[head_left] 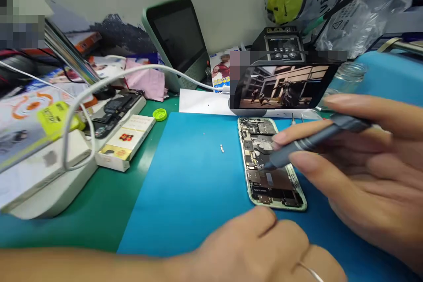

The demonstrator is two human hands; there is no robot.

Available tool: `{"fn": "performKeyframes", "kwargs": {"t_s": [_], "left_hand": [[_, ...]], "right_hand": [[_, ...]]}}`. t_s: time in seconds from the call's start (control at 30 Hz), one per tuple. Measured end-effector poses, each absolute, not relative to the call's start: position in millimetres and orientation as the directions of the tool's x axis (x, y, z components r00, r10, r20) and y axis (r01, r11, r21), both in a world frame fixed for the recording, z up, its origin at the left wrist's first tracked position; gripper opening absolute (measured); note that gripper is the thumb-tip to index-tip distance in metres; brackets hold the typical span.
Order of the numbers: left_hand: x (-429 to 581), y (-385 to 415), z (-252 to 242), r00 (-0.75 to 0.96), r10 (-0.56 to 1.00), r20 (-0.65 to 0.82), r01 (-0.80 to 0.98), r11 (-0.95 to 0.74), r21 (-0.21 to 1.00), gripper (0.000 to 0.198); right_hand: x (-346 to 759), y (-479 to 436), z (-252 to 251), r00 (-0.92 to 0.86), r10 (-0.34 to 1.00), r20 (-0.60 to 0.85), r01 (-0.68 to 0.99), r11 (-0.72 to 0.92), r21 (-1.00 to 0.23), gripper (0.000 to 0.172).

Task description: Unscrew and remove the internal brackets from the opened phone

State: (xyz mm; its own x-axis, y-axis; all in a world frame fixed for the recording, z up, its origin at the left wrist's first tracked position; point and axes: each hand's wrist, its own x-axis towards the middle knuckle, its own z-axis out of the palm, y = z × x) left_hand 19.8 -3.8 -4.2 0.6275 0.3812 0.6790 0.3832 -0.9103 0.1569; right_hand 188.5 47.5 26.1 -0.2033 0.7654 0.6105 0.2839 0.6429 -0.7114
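Observation:
On a blue mat lies an opened smartphone point(271, 176), its circuit board and dark battery exposed within a pale frame. My right hand point(357, 172) is closed around a dark grey pen-shaped screwdriver point(307, 141), slanted down to the left, with its tip over the phone's inner parts near the left side. In front of the phone's lower edge rests my left hand point(267, 246), a ring on one finger. Its fingers are curled, and their tips are hidden. A small metal bracket point(222, 148) lies on the mat left of the phone.
Behind the phone stands another phone point(284, 86) playing video. A white cable point(122, 70) arcs over the left side, above a white and gold box point(125, 143) and another opened phone point(114, 112). A lime cap point(160, 115), smart display point(176, 35) and glass jar point(350, 77) stand around the mat.

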Motion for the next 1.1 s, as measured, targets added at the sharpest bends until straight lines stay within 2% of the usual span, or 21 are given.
{"fn": "performKeyframes", "kwargs": {"t_s": [0.1, 0.17, 0.27, 0.33, 0.43, 0.67, 1.1], "left_hand": [[9, 1, 39, 0.65, 0.469, 0.598, 0.472, -0.866, 0.166, 0.029], [-5, 12, 65, 0.677, 0.627, 0.385, 0.62, -0.768, 0.16, 0.022], [-30, 38, 84, 0.558, 0.817, 0.147, 0.815, -0.573, 0.089, 0.015], [-46, 55, 81, 0.534, 0.843, 0.056, 0.83, -0.536, 0.156, 0.022], [-60, 69, 66, 0.573, 0.82, 0.021, 0.798, -0.563, 0.216, 0.028], [-64, 75, 40, 0.622, 0.78, 0.072, 0.721, -0.606, 0.334, 0.016], [-59, 81, 39, 0.566, 0.822, 0.056, 0.719, -0.526, 0.454, 0.008]], "right_hand": [[186, 49, 26, -0.167, 0.759, 0.629, 0.243, 0.65, -0.72, 0.052], [187, 51, 27, -0.152, 0.756, 0.637, 0.208, 0.654, -0.727, 0.051], [191, 55, 27, -0.137, 0.752, 0.645, 0.201, 0.659, -0.725, 0.048], [193, 57, 28, -0.144, 0.752, 0.643, 0.201, 0.658, -0.726, 0.047], [194, 58, 30, -0.167, 0.753, 0.637, 0.187, 0.658, -0.729, 0.045], [192, 57, 30, -0.169, 0.768, 0.618, 0.2, 0.641, -0.741, 0.047], [191, 62, 28, -0.155, 0.758, 0.634, 0.219, 0.652, -0.726, 0.046]]}}
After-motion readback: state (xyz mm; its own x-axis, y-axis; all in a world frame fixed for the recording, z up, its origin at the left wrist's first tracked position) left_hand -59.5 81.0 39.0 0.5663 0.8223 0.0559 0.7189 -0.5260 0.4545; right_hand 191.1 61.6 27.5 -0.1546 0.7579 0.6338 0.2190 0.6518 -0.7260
